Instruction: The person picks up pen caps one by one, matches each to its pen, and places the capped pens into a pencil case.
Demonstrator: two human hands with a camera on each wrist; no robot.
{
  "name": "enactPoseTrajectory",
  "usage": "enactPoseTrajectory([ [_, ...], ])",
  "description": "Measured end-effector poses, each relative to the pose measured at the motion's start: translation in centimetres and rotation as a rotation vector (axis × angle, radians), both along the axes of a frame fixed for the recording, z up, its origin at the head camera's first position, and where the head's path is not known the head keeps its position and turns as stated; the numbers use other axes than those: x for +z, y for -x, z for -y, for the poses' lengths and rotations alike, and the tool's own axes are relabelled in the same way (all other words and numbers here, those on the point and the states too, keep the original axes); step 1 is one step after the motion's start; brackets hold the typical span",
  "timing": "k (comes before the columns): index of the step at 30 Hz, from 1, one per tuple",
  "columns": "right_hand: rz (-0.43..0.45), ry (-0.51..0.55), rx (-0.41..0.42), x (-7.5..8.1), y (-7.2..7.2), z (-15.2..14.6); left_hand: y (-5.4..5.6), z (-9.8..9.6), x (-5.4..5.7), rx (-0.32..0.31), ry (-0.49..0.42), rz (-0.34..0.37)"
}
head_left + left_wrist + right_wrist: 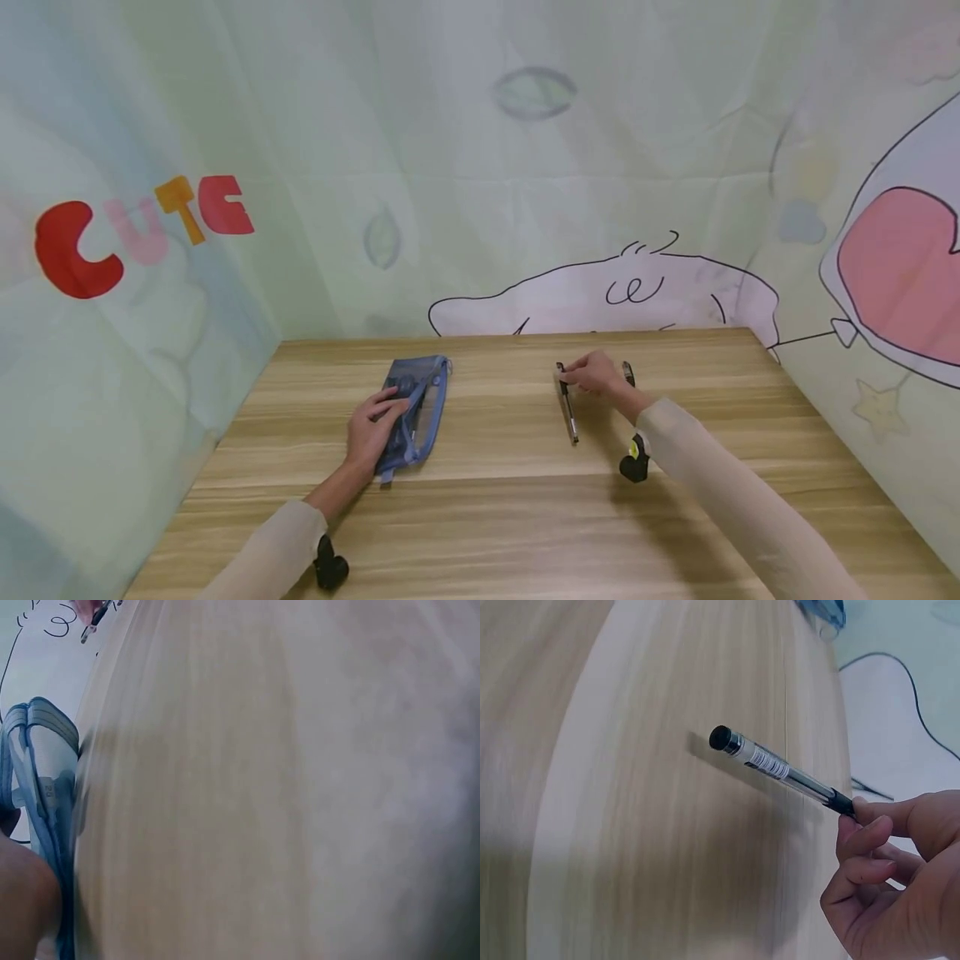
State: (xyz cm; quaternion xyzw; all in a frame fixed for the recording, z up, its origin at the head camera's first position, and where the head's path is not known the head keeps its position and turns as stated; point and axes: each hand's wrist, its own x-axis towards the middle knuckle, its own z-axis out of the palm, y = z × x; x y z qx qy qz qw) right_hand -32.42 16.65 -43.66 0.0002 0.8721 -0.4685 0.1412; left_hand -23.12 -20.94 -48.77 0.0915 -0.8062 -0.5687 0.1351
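My right hand (596, 372) pinches a black-gripped, clear-barrelled pen (569, 410) between thumb and fingers near one end. In the right wrist view the pen (784, 771) slants away from the fingertips, its black end cap and barcode label showing, and its shadow falls on the wood below. On the left, a blue see-through pencil case (431, 425) lies with its zipped side open and dark things inside. My left hand (372, 427) holds the edge of its opening, thumb and fingers on the fabric. The left wrist view catches only the zipped end of the pencil case (51, 761).
A small dark object (628, 374) lies just beyond my right wrist. The wooden table (495, 525) meets printed cloth walls (465, 167) at the back and sides. Black wrist devices hang under both cuffs, the right one (634, 465) close over the table.
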Motion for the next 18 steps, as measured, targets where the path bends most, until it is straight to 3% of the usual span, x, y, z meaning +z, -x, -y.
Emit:
enactPoseTrajectory([
  [6, 0.066, 0.159, -0.007, -0.3, 0.1, 2.6, 0.0, 0.2, 0.0, 0.001, -0.017, 0.003],
  [11, 0.102, 0.231, 0.003, -1.0, -0.2, 4.9, -0.3, 0.0, 0.0, -0.003, -0.006, -0.006],
  [18, 0.044, 0.403, -0.031, -2.5, -0.1, 9.3, -0.2, 0.0, -0.1, 0.003, -0.003, -0.002],
])
